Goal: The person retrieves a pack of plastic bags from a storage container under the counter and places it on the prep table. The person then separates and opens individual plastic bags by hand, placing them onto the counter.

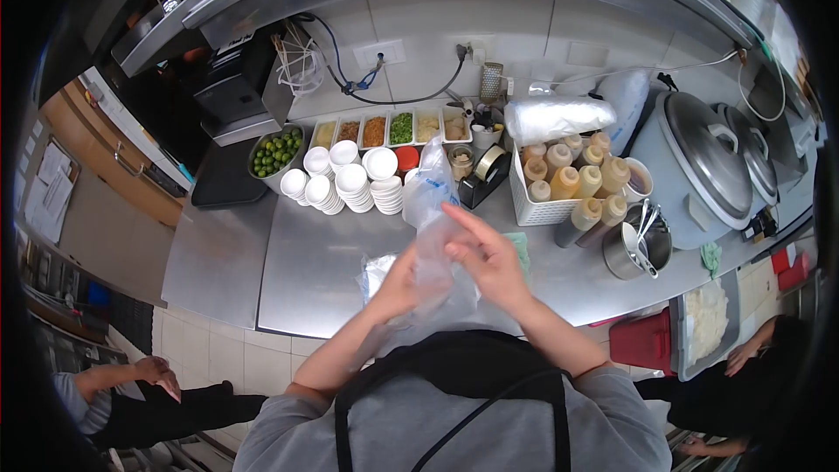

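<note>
A clear plastic bag with blue print near its top stands up in front of my chest, above the steel counter. My left hand is closed on the bag's lower left side, its fingers partly hidden behind the film. From the right, my right hand pinches the bag, with the index finger pointing up along it and the thumb against the plastic. A silvery wrapped item lies on the counter beside my left hand. Behind the bag are stacks of white cups and a tape dispenser.
Along the back stand a bowl of green limes, a row of toppings and a white basket of sauce bottles. To the right are a pot with utensils and large lidded cookers. Other people's hands show at both sides.
</note>
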`<state>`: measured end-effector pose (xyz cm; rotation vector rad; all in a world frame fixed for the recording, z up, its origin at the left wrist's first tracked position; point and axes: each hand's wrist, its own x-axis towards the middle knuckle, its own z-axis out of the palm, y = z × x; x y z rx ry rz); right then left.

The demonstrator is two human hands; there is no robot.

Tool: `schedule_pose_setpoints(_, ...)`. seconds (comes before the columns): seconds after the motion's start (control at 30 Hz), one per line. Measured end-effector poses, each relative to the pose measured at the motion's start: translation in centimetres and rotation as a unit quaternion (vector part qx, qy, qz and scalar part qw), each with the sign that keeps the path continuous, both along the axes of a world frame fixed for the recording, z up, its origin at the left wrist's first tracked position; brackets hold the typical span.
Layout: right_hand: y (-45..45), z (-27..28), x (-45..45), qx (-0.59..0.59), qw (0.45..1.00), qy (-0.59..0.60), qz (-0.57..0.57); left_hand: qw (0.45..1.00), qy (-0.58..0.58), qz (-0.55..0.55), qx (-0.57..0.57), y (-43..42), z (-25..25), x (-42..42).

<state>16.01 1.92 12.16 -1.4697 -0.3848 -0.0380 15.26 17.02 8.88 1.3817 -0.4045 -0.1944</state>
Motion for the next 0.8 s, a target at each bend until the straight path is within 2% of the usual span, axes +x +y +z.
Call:
schedule_pose_setpoints(0.03,0.1,-0.2,0.0,0.0,1.0,0.001,0.001,0.998,-0.028,0.037,0.052,-0.3,-1.1,0.0)
schedule_pose_setpoints(0.07,0.2,-0.6,0.1,0.071,0.996,0.039,0.025,0.998,-0.027,0.038,0.052,-0.1,-1.7,0.3)
schedule_pose_setpoints(0.1,0.3,-1.0,0.4,0.142,0.986,0.077,0.049,0.997,0.039,0.069,-0.026,0.3,-2.1,0.8)
schedule_pose_setpoints(0.13,-0.2,-1.5,1.2,0.142,0.986,0.078,0.05,0.984,0.104,0.1,-0.103,0.8,-2.2,1.2)
schedule_pose_setpoints(0.17,-1.4,-2.0,2.5,0.292,0.941,0.115,0.122,0.984,0.106,0.103,-0.104,1.3,-0.9,2.0)
schedule_pose_setpoints(0.2,-2.2,-2.1,3.7,0.434,0.868,0.15,0.19,0.946,0.179,0.065,-0.263,2.0,1.2,3.2)
schedule_pose_setpoints(0.23,-2.4,-1.3,4.4,0.433,0.867,0.155,0.191,0.877,0.243,0.025,-0.414,2.3,3.6,3.9)
schedule_pose_setpoints(0.27,-2.6,0.1,5.0,0.428,0.869,0.152,0.196,0.907,0.19,0.054,-0.371,1.3,6.5,3.4)
schedule_pose_setpoints(0.33,-2.3,1.0,7.2,0.425,0.869,0.155,0.2,0.931,0.143,0.085,-0.324,0.2,8.6,4.7)
schedule_pose_setpoints(0.37,-1.7,0.8,8.8,0.312,0.932,0.127,0.135,0.936,0.173,0.127,-0.281,0.1,8.3,6.6)
schedule_pose_setpoints(0.4,-1.2,0.1,10.0,0.191,0.974,0.097,0.068,0.936,0.19,0.148,-0.258,0.2,6.5,7.5)
schedule_pose_setpoints(0.43,-0.8,-1.6,11.3,0.191,0.974,0.101,0.067,0.934,0.208,0.168,-0.236,0.3,4.7,8.5)
schedule_pose_setpoints(0.47,-0.3,-4.4,12.8,0.182,0.973,0.134,0.05,0.976,-0.05,0.212,0.01,0.6,0.8,9.8)
schedule_pose_setpoints(0.53,0.3,-9.2,14.0,0.174,0.97,0.169,0.032,0.967,-0.133,0.202,0.081,1.3,-7.8,12.6)
schedule_pose_setpoints(0.57,0.6,-11.4,13.5,0.192,0.956,0.221,-0.003,0.98,0.009,0.194,-0.038,1.3,-10.8,13.1)
schedule_pose_setpoints(0.6,0.8,-13.3,13.3,0.209,0.939,0.272,-0.038,0.951,0.145,0.21,-0.173,1.2,-13.8,13.6)
schedule_pose_setpoints(0.63,0.9,-15.1,13.5,0.209,0.937,0.277,-0.039,0.904,0.243,0.252,-0.246,0.6,-15.6,13.5)
schedule_pose_setpoints(0.7,0.9,-19.4,13.3,0.264,0.888,0.372,-0.059,0.894,0.267,0.28,-0.226,0.3,-18.4,13.1)
schedule_pose_setpoints(0.73,0.1,-23.0,14.3,0.231,0.916,0.328,-0.015,0.886,0.282,0.303,-0.208,0.3,-19.3,13.1)
schedule_pose_setpoints(0.77,-0.4,-22.8,14.1,0.23,0.912,0.338,-0.018,0.883,0.292,0.305,-0.205,0.3,-20.2,13.0)
schedule_pose_setpoints(0.8,-0.9,-22.3,14.4,0.139,0.923,0.356,-0.045,0.882,0.29,0.304,-0.214,0.6,-20.8,13.5)
